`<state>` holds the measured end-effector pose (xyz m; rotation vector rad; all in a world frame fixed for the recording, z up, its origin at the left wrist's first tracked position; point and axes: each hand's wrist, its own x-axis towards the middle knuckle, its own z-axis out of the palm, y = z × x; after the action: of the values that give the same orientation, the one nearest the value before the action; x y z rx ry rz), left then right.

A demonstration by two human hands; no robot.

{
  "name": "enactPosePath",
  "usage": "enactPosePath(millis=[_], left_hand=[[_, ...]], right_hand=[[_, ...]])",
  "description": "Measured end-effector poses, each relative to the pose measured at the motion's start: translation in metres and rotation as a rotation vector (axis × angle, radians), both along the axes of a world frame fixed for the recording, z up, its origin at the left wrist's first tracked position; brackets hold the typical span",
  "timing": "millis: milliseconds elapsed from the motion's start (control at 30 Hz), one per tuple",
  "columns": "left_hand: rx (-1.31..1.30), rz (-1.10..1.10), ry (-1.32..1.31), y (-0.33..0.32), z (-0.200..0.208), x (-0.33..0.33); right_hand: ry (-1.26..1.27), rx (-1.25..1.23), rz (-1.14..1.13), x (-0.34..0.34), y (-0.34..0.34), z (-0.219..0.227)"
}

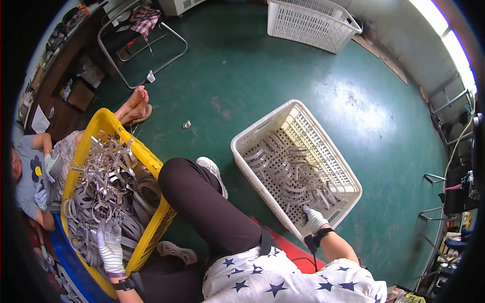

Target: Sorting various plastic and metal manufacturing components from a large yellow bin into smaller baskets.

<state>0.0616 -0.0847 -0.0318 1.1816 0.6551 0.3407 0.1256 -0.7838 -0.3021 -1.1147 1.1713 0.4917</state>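
My left hand (110, 246), in a striped glove, rests on looped grey bands (83, 214) at the near end of a yellow crate (146, 151). Its fingers lie stretched out over the bands; I see no piece clearly gripped. A tangle of shiny metal fittings (108, 166) fills the crate's far part. On my right, my gloved right hand (316, 221) reaches over the near wall of a white perforated basket (323, 146). One finger points away from the others and nothing shows in the hand. Curved metal clamp-like pieces (293, 189) lie on the basket floor just beyond it.
A co-worker (33, 171) with gloved hands sits left of the yellow crate. Another white basket (310, 25) stands at the back. A metal-framed chair (144, 45) is at the back left. More chairs (457, 189) line the right wall; the floor (217, 91) is green.
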Motion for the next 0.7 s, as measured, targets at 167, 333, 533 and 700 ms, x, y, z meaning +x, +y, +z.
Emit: enactPosePath(millis=[167, 333, 533, 700], left_hand=[[0.001, -0.066, 0.039, -0.017, 0.01, 0.017], [-0.042, -0.065, 0.054, -0.017, 0.007, 0.029], [-0.021, -0.066, 0.078, -0.029, 0.002, 0.027], [0.009, -0.048, 0.098, -0.028, 0.008, 0.018]], right_hand=[[-0.028, -0.133, 0.263, -0.007, 0.004, 0.001], [-0.097, -0.739, 1.516, 0.018, -0.087, 0.009], [0.196, -1.04, 1.885, 0.064, -0.1, 0.02], [0.233, -1.034, 2.096, 0.071, -0.083, -0.048]])
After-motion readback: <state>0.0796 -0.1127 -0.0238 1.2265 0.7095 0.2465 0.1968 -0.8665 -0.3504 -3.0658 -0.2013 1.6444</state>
